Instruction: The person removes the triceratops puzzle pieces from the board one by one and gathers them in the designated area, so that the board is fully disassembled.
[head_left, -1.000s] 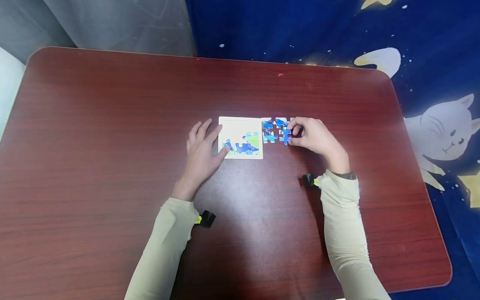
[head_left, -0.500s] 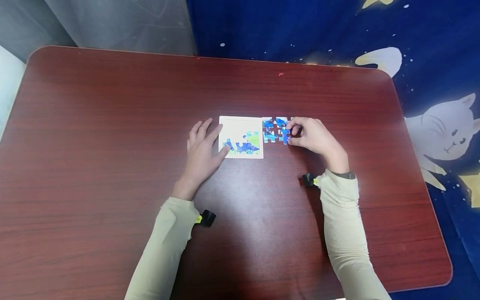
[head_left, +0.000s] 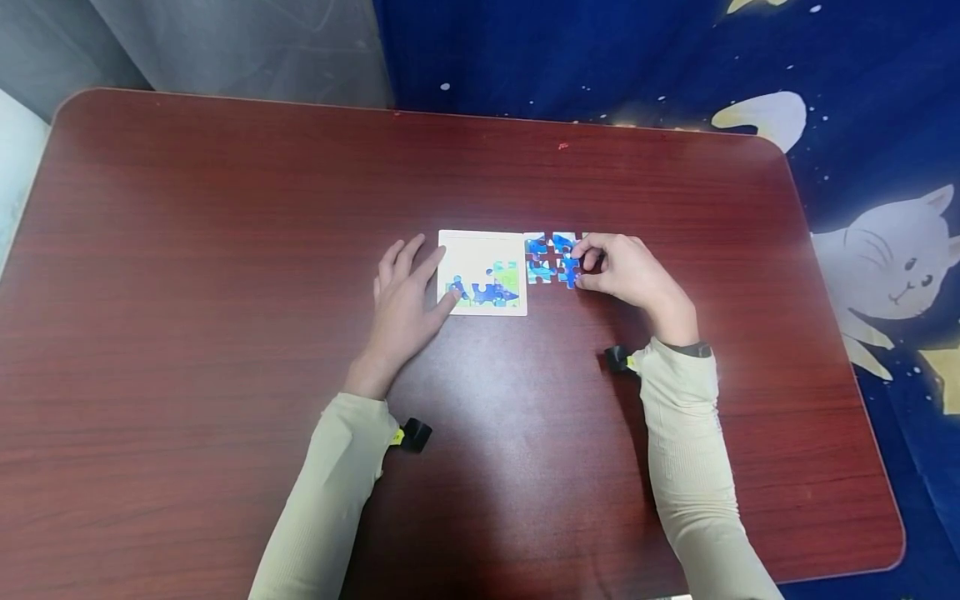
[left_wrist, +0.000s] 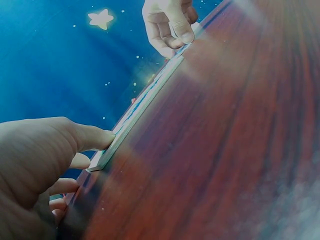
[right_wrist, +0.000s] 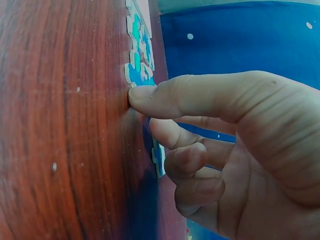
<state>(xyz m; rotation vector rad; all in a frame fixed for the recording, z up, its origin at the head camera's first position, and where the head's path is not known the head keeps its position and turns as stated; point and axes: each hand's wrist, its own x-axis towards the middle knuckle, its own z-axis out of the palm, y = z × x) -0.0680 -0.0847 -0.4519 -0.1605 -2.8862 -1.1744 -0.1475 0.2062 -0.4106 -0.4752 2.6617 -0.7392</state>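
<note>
A shallow pale puzzle tray (head_left: 480, 250) lies on the table, with blue and green pieces fitted along its bottom and right side. My left hand (head_left: 405, 308) rests at its left side with fingers spread, the thumb over the lower left corner; the left wrist view shows that thumb (left_wrist: 97, 136) on the tray's rim. Right of the tray, my right hand (head_left: 636, 271) pinches a blue jigsaw piece (head_left: 568, 270) between thumb and index finger, low at the table. Its other fingers are curled. Several loose jigsaw pieces (head_left: 539, 272) lie between tray and hand; one is partly hidden behind the fingers.
The reddish-brown wooden table (head_left: 225, 250) has rounded corners and extends widely around the tray. A blue curtain (head_left: 570, 58) with stars and a cat hangs behind and to the right; a grey curtain (head_left: 262, 50) hangs at the back left. A tiny red scrap (head_left: 563, 146) lies near the far edge.
</note>
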